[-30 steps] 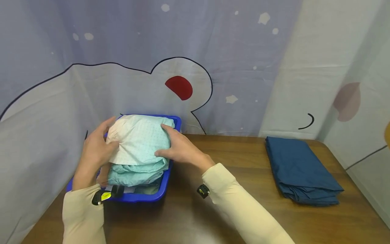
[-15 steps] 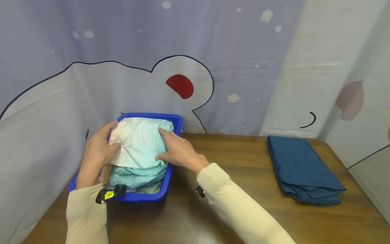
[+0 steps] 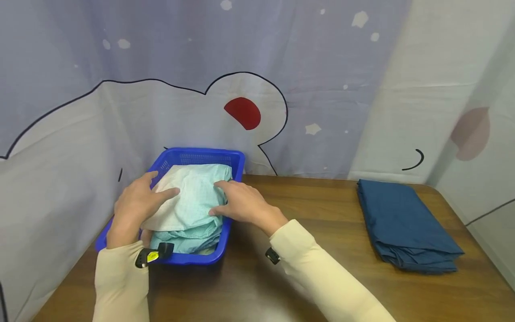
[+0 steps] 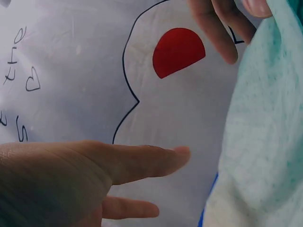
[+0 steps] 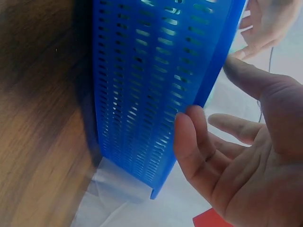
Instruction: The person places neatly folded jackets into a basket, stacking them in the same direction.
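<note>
A folded pale-mint and white cloth (image 3: 193,192) with small dots lies on top of a stack in the blue basket (image 3: 169,258). My left hand (image 3: 137,203) hovers at the cloth's left side, thumb and fingers spread; in the left wrist view, a gap separates its fingers from the cloth (image 4: 265,137). My right hand (image 3: 245,203) is at the cloth's right edge, over the basket rim. In the right wrist view, the fingers of the right hand (image 5: 236,146) are loosely bent beside the basket's slotted wall (image 5: 142,85), gripping nothing visible. Layers beneath the top cloth are mostly hidden.
A folded dark-blue cloth (image 3: 406,223) lies on the right of the wooden table (image 3: 306,255). A printed curtain (image 3: 322,89) hangs behind the table and along its left and right sides. The basket stands close to the curtain at the left.
The mint cloth has sunk lower into the basket, showing more of its back wall. My left thumb and fingers have spread away from the cloth. The right hand has lowered slightly.
</note>
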